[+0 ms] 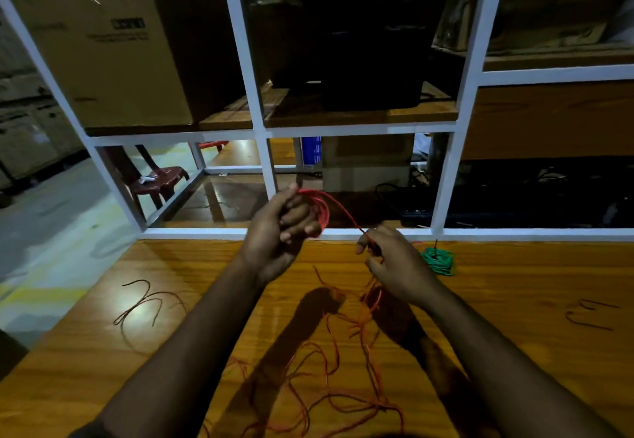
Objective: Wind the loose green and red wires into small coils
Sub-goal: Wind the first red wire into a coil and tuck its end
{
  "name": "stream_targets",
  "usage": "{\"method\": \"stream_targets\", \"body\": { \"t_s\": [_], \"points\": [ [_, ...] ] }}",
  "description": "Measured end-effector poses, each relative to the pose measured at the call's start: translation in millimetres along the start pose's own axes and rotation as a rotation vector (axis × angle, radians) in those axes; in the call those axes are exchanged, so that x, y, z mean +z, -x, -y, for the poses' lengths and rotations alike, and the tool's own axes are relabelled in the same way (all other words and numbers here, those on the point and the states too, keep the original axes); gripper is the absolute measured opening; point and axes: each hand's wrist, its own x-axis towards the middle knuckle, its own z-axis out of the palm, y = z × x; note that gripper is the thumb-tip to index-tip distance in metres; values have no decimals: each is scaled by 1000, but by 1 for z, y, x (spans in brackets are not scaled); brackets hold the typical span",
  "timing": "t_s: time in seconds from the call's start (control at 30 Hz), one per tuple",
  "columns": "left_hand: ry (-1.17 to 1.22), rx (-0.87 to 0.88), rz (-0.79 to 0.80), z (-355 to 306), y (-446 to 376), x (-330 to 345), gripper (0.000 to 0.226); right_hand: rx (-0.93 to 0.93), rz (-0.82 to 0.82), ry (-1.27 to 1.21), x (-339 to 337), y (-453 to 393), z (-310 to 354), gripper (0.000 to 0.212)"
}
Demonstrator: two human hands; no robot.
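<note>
Roughly halfway: green coil [440, 260] lies finished on the worktop [103, 352]; left hand [274, 231] grips the growing red coil [317, 209], right hand [394, 262] pinches red wire [343, 212], loose tangle [329, 393] remaining.

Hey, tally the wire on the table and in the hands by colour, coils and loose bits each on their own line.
Red coil, in the left hand: 1
Green coil: 1
Loose red tangle, fed by the right hand: 1
Dark loose pieces, left and right: 2
Total: 5

Both hands raised, left hand [279, 228] and right hand [394, 262] fingers curled.
</note>
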Motion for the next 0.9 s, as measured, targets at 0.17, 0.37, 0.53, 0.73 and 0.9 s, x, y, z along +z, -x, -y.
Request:
{"method": "stream_targets", "body": {
  "t_s": [0.17,0.37,0.53,0.73,0.9],
  "points": [
    [314,99,-76,-27,-9,-9,35,37,-41,-94,3,-2,-16,20],
    [373,221,-167,-55,-18,-31,39,157,11,-265,4,7,-26,24],
    [187,131,-166,-41,-20,-19,39,162,-57,-344,19,6,-12,18],
    [88,14,-52,-8,-31,-2,43,232,14,-723,28,-10,39,46],
    [86,-17,14,4,-40,9,40,211,139,-975,27,-19,50,29]
  ]
}}
